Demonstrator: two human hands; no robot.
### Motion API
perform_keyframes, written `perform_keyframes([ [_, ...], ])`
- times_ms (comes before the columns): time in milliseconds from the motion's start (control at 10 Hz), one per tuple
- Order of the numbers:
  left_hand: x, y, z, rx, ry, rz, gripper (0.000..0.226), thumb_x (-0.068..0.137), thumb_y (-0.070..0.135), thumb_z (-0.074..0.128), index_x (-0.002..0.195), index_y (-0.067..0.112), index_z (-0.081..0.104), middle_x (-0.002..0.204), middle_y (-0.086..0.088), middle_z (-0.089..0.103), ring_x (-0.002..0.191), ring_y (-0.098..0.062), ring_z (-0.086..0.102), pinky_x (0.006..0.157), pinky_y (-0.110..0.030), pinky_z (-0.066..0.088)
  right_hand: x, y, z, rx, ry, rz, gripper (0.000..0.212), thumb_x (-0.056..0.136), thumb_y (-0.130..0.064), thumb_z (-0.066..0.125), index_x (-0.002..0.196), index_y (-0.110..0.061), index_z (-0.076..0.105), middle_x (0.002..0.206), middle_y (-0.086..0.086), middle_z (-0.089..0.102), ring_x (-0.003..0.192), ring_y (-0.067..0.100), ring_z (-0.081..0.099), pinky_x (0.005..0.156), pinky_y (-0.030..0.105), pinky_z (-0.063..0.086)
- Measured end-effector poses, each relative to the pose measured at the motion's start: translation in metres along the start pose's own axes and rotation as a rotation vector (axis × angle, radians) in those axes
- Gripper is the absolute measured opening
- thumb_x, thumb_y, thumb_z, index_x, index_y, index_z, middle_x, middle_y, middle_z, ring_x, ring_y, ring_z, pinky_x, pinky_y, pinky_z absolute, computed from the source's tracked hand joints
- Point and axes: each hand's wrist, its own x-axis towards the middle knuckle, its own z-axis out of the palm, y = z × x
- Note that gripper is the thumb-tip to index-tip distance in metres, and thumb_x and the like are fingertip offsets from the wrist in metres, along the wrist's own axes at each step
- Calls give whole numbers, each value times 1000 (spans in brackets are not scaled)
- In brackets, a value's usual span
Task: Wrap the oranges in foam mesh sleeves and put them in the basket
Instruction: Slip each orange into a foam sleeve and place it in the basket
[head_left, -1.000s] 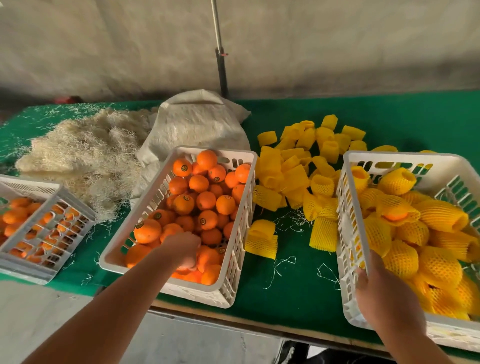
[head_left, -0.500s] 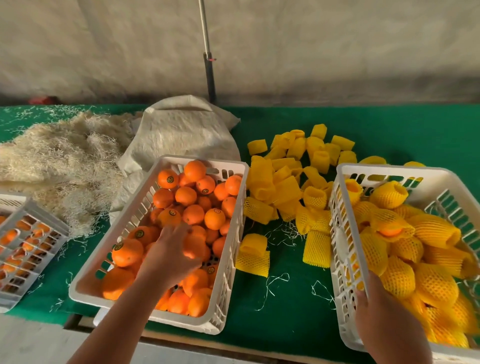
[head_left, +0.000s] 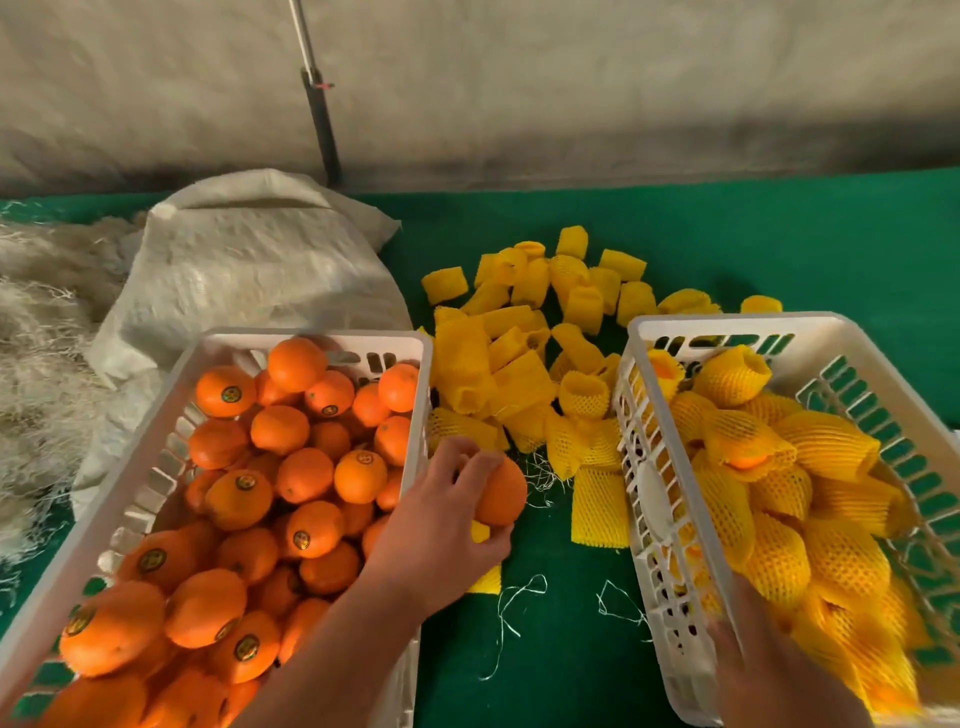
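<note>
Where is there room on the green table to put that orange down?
Bare green cloth lies between the two white baskets, near the front edge, with only loose threads on it. More lies behind the right basket. Between the baskets further back, yellow foam sleeves crowd it.

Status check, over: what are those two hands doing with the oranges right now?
Left hand grips bare orange above green table. Right hand at wrapped-fruit basket, grip unclear. Loose sleeves ahead; nothing in the way.

Bare orange (head_left: 500, 489) gripped in left hand (head_left: 442, 525), just right of white crate of oranges (head_left: 291, 470). Yellow foam sleeves (head_left: 524, 332) heaped on green cloth. Right basket (head_left: 670, 519) holds sleeved oranges (head_left: 779, 488).
</note>
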Motion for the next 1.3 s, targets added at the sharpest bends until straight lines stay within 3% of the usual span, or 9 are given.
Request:
perform_keyframes([
  [200, 1, -10, 11, 138, -2, 17, 75, 75, 52, 82, 136, 38, 42, 136, 6, 38, 103, -13, 53, 72, -22, 45, -6, -12, 6, 96, -10, 156, 56, 108, -39, 38, 159, -18, 25, 130, 8, 63, 109, 25, 66, 84, 29, 53],
  [400, 1, -7, 12, 177, -78, 13, 74, 79, 54, 78, 139, 37, 39, 135, 7, 36, 108, -20, 57, 74, -22, 44, -5, -5, 28, 48, 194, 117, 68, 81, -27, 86, 141, -12, 60, 90, 4, 75, 69, 26, 70, 53, 20, 43],
  [500, 1, -8, 12, 200, -95, 3, 76, 76, 56, 80, 138, 36, 41, 133, 7, 39, 103, -18, 58, 72, -22, 45, -8, -8, 35, -65, 451, 109, 58, 81, -41, 81, 124, -3, 71, 95, 16, 62, 83, 47, 66, 68, 51, 55],
  [600, 1, -9, 13, 211, -116, 10, 76, 73, 56, 82, 135, 35, 43, 128, 7, 42, 95, -14, 55, 66, -21, 45, -7, -21, 39, -34, 603, -14, 65, 71, -59, 63, 114, -11, 72, 101, 8, 50, 91, 37, 57, 73, 45, 52],
  [700, 2, -9, 15, 238, -132, 0, 79, 69, 59, 84, 134, 36, 45, 126, 9, 44, 92, -6, 43, 63, -18, 40, 8, -53, 51, -29, 457, -259, 31, 84, -48, 73, 102, -24, 70, 114, -4, 54, 98, 16, 57, 77, 24, 48],
  [800, 2, -8, 14, 243, -178, 1, 81, 69, 60, 83, 136, 36, 45, 125, 9, 44, 91, -6, 42, 63, -15, 37, 44, -69, 78, -171, 49, -191, 26, 102, -45, 58, 110, -23, 68, 157, 2, 36, 137, 18, 47, 93, 28, 53],
  [900, 3, -8, 14, 255, -233, 13, 80, 74, 62, 78, 140, 37, 41, 129, 10, 43, 97, -9, 54, 64, -17, 42, 90, -69, 93, -335, -240, -37, 21, 106, -31, 55, 121, -19, 61, 173, 7, -3, 137, 22, 47, 84, 33, 49],
  [1100, 5, -9, 15, 243, -232, 16, 78, 75, 59, 77, 139, 34, 42, 130, 8, 48, 99, -12, 59, 68, -21, 48, 128, -48, 110, -360, -248, 33, 58, 107, -21, 49, 156, -1, 28, 162, 15, 32, 103, 25, 67, 86, 39, 57],
  [1300, 5, -6, 13, 218, -241, 15, 79, 76, 60, 76, 140, 32, 38, 131, 10, 56, 103, -12, 61, 75, -22, 47, 118, -41, 106, -373, -308, -89, 21, 108, -23, 52, 125, -13, 58, 169, 8, 8, 121, 24, 62, 82, 41, 54],
])
